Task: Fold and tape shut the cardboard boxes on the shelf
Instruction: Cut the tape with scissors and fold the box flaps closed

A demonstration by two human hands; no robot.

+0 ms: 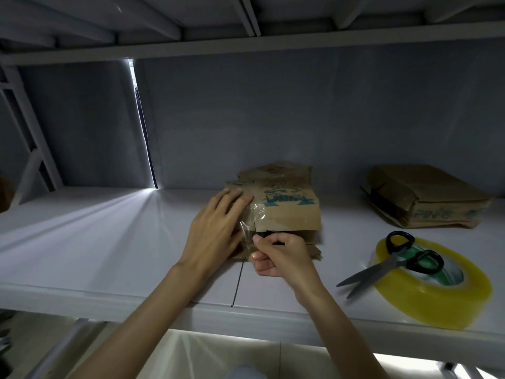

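I see the cardboard box (284,212) lying at the middle of the white shelf (109,242), a strip of clear tape (250,222) across its near left flap. The left hand (216,228) presses flat on the box, fingers straight. The right hand (278,254) pinches the tape's lower end, fingers curled. A second box (429,195) sits well right. Scissors (393,262) rest across the tape roll (434,283).
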